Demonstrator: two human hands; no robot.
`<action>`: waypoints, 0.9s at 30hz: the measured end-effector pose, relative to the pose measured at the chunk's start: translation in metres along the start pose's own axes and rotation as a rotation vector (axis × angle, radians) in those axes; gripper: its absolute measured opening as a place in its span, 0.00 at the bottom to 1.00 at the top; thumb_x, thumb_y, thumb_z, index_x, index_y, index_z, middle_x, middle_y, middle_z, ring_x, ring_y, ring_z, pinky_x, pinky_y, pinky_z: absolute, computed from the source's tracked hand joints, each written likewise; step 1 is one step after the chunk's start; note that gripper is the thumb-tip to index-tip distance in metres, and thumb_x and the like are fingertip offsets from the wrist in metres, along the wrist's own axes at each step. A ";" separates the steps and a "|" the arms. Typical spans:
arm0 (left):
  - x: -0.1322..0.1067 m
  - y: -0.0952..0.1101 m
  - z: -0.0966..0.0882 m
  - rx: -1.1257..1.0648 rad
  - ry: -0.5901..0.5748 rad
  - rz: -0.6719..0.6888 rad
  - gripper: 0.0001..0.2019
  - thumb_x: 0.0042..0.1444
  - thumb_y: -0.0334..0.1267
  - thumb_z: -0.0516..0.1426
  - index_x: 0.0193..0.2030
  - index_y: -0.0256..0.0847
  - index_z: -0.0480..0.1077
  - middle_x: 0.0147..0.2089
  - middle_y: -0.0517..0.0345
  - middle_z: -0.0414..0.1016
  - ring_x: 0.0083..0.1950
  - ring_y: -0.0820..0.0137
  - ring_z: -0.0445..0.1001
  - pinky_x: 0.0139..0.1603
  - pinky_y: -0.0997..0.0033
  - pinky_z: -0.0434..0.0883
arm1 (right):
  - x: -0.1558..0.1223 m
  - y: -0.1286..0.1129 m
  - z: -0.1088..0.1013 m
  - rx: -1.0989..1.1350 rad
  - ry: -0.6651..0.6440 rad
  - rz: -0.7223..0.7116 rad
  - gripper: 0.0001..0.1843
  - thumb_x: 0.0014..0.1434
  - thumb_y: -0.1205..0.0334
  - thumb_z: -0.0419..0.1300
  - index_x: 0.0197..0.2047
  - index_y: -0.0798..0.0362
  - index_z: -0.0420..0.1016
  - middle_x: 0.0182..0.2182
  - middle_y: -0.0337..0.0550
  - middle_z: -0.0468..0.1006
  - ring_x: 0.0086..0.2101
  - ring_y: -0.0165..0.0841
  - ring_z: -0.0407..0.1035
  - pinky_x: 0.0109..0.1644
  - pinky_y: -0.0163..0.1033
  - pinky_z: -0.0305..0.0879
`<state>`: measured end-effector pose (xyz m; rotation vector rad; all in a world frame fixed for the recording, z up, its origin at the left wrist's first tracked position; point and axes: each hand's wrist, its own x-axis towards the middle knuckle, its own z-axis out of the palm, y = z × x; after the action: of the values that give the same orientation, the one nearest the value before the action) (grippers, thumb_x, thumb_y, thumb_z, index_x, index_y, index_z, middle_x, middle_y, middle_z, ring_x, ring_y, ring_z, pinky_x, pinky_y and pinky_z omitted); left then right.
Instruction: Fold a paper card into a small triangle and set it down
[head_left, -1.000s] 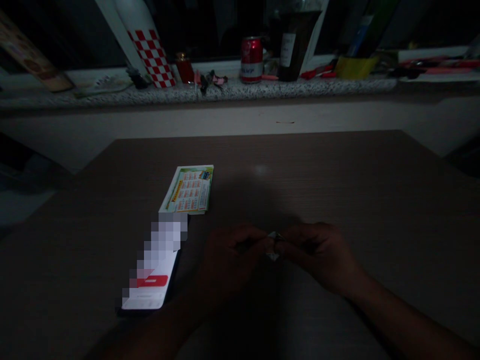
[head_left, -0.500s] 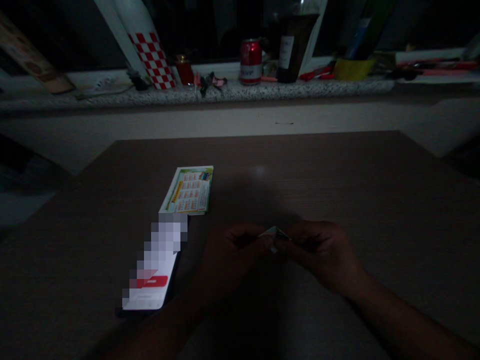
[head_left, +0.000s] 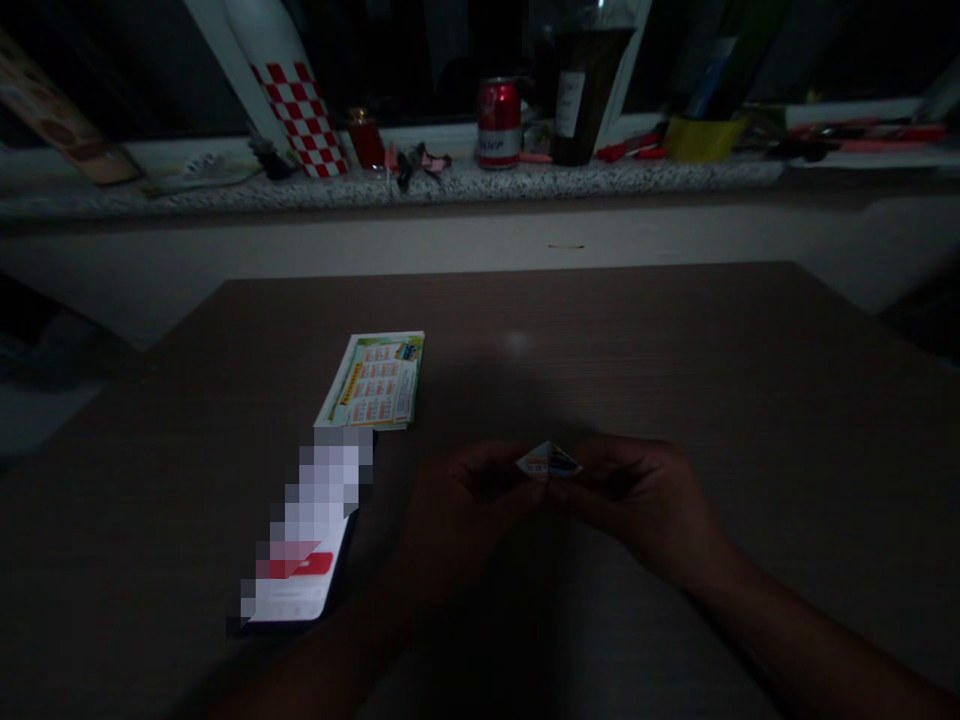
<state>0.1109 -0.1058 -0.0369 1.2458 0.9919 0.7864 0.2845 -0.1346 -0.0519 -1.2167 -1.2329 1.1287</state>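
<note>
A small piece of folded printed paper [head_left: 549, 460] shows as a diamond shape between my two hands, above the table. My left hand [head_left: 469, 510] pinches its left side between thumb and fingers. On the opposite side, my right hand [head_left: 641, 490] grips it the same way. Both thumbs meet near its lower edge, and part of the paper is hidden by the fingers. Left of my hands lies a lit phone [head_left: 296, 570], its screen partly blurred out. Just beyond the phone is a small stack of printed cards or sheets [head_left: 379, 385].
Behind the brown table [head_left: 660, 340] runs a granite sill [head_left: 450, 187]. On it stand a red can [head_left: 499, 125], a red-and-white checked bottle [head_left: 304, 115], a dark container with a label [head_left: 589, 100] and a yellow holder [head_left: 705, 138]. The room is dim.
The folded paper has tilted and opened wider, so more of its printed faces show. My hands keep nearly the same place, with the thumbs slightly shifted.
</note>
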 end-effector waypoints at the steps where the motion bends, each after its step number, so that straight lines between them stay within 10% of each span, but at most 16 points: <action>1: 0.000 0.000 0.000 0.025 0.005 -0.001 0.09 0.49 0.32 0.65 0.39 0.42 0.77 0.36 0.59 0.81 0.38 0.71 0.78 0.39 0.75 0.72 | 0.000 0.000 0.000 -0.013 -0.001 -0.005 0.05 0.46 0.65 0.69 0.28 0.54 0.79 0.22 0.39 0.79 0.21 0.27 0.71 0.23 0.29 0.66; 15: -0.001 0.000 0.001 0.041 0.034 0.015 0.07 0.49 0.34 0.64 0.37 0.39 0.77 0.33 0.58 0.80 0.35 0.70 0.76 0.36 0.75 0.71 | 0.000 0.000 0.004 0.092 0.018 0.042 0.10 0.43 0.68 0.69 0.32 0.55 0.76 0.19 0.34 0.73 0.19 0.23 0.64 0.21 0.28 0.60; 27: 0.005 -0.007 -0.005 -0.236 -0.009 -0.096 0.06 0.48 0.37 0.66 0.30 0.37 0.76 0.28 0.60 0.74 0.29 0.76 0.69 0.31 0.76 0.65 | -0.003 0.004 0.003 -0.119 -0.250 -0.127 0.15 0.62 0.59 0.56 0.27 0.56 0.75 0.19 0.34 0.62 0.20 0.24 0.54 0.22 0.30 0.52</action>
<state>0.1085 -0.1003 -0.0448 0.9906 0.9165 0.7975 0.2819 -0.1372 -0.0562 -1.0906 -1.5636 1.1516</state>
